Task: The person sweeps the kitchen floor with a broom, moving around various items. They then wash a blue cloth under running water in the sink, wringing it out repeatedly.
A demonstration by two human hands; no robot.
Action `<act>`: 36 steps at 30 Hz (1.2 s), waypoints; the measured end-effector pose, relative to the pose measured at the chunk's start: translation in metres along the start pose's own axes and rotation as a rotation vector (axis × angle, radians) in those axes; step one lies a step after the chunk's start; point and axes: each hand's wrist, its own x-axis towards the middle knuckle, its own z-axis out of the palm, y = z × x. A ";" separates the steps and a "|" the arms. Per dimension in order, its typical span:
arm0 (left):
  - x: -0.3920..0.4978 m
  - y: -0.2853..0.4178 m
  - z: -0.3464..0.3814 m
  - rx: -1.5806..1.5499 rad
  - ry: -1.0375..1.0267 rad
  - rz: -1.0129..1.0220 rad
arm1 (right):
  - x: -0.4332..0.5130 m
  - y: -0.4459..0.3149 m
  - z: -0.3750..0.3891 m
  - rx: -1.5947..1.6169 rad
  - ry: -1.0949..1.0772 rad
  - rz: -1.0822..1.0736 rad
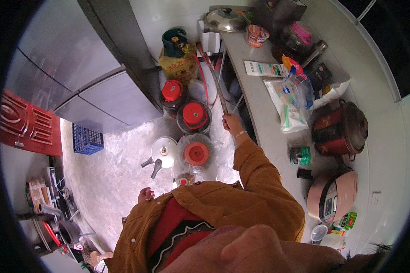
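My right hand (232, 123) is closed around the lower end of a long stick-like handle (218, 87), beside the counter's edge. The handle runs up towards a yellow and green gas cylinder (178, 65), where its far end looks reddish; I cannot tell what tool it is. My left hand (146, 195) hangs low beside the jacket, partly hidden, with nothing visible in it. On the floor between the hands stand jars with red lids (193, 113), a plastic-wrapped container with a red lid (195, 154) and a pressure cooker (164, 152) with black handles.
A long counter (249, 92) on the right bears a metal pan lid (227, 20), plastic packages (288, 102), a dark red pot (335, 128) and a rice cooker (331, 196). A blue plastic crate (87, 139) stands below grey cabinet doors at left. A red hose (202, 78) hangs near the cylinder.
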 end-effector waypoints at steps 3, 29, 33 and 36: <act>-0.001 -0.013 -0.005 0.041 -0.021 0.019 | 0.019 -0.005 0.015 0.113 -0.013 0.024; 0.091 0.034 0.017 0.496 -0.702 0.271 | -0.431 0.236 -0.003 0.251 0.363 0.202; 0.075 0.025 0.044 0.571 -0.796 0.251 | -0.495 0.258 -0.004 0.211 0.400 0.242; 0.066 -0.002 0.067 0.646 -0.753 0.377 | -0.527 0.260 -0.004 -0.049 0.524 0.266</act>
